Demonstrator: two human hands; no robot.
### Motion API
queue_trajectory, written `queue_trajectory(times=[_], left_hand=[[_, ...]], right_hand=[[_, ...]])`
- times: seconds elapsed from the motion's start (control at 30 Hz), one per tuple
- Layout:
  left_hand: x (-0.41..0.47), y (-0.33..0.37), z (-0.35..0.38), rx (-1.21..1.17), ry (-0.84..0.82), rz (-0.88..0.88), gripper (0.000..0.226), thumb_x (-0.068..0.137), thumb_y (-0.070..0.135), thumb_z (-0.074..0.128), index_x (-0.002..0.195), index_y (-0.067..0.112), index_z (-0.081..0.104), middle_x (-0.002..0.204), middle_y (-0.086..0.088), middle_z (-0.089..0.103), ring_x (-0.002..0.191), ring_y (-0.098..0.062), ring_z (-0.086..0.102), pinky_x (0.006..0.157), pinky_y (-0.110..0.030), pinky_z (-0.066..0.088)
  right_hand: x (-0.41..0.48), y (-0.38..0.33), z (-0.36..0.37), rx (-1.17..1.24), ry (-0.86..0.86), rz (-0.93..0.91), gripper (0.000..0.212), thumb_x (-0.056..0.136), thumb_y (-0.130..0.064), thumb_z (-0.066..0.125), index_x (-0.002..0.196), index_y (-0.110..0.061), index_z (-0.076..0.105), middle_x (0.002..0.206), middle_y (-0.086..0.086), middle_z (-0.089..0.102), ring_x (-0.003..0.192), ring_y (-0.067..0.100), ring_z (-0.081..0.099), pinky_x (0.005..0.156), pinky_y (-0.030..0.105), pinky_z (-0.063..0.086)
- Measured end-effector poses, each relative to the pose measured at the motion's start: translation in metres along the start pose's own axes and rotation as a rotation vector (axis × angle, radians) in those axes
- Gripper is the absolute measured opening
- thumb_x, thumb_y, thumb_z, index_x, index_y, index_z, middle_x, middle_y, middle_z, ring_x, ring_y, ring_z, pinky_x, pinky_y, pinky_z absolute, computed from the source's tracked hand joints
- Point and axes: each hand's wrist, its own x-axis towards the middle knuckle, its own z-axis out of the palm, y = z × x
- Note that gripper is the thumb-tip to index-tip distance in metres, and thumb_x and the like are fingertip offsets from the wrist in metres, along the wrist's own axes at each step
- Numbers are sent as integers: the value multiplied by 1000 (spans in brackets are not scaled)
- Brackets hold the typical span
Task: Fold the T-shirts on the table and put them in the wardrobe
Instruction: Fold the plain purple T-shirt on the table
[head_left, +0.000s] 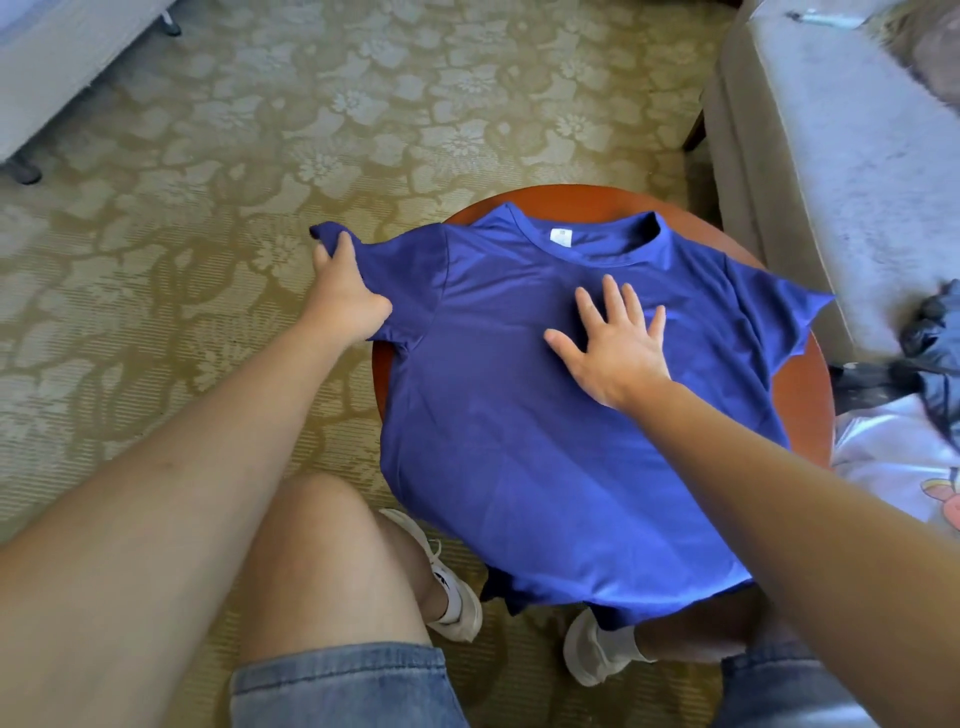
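A blue T-shirt (519, 441) lies spread flat on a small round wooden table (802, 395), collar at the far side, hem hanging over the near edge. My left hand (343, 291) grips the shirt's left sleeve, holding it out beyond the table's left edge. On the shirt's chest my right hand (613, 343) rests flat with fingers spread. The right sleeve juts out over the table's right side.
A white T-shirt with a cartoon print (904, 467) and a dark garment (935, 353) lie at the right. A grey sofa (831, 156) stands at the back right, a bed frame (57, 67) at the back left. Patterned carpet (260, 156) covers the floor. My knees are under the table's near edge.
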Motion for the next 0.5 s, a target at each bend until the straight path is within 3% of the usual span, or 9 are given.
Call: queue_trajectory(times=[0.1, 0.17, 0.3, 0.4, 0.5], left_hand=[[-11, 25, -1, 220, 6, 153, 86, 88, -1, 52, 156, 13, 3, 163, -5, -7, 138, -29, 35, 88, -26, 36], [-20, 42, 2, 356, -20, 223, 88, 86, -2, 51, 156, 14, 0, 163, -5, -8, 131, -33, 43, 83, -28, 38], [-39, 62, 21, 520, -165, 448, 108, 85, 12, 64, 152, 33, -17, 162, 1, -8, 130, -33, 45, 93, -39, 46], [-55, 64, 46, 389, -155, 448, 114, 84, 44, 69, 150, 34, -23, 162, 6, -10, 145, -27, 19, 110, -42, 34], [-65, 47, 76, 427, -146, 366, 102, 91, 52, 57, 153, 15, -16, 163, -5, -12, 150, -26, -2, 120, -42, 16]], right_hand=[[-13, 13, -2, 4, -17, 13, 77, 93, -70, 22, 156, -27, 8, 163, 3, -8, 150, 24, -12, 119, 55, -6], [-20, 19, -2, 4, -33, 23, 78, 93, -70, 22, 156, -27, 5, 163, 2, -11, 149, 24, -13, 119, 55, -5], [-30, 33, 0, 11, -83, 50, 81, 92, -72, 21, 156, -28, 1, 163, 2, -14, 149, 25, -14, 119, 55, -3], [-33, 41, 4, 3, -110, 47, 82, 90, -74, 18, 156, -28, 0, 163, 3, -14, 149, 24, -14, 119, 55, -3], [-35, 46, 10, -7, -90, 30, 82, 90, -74, 13, 156, -28, -1, 163, 2, -14, 149, 23, -15, 119, 54, -4]])
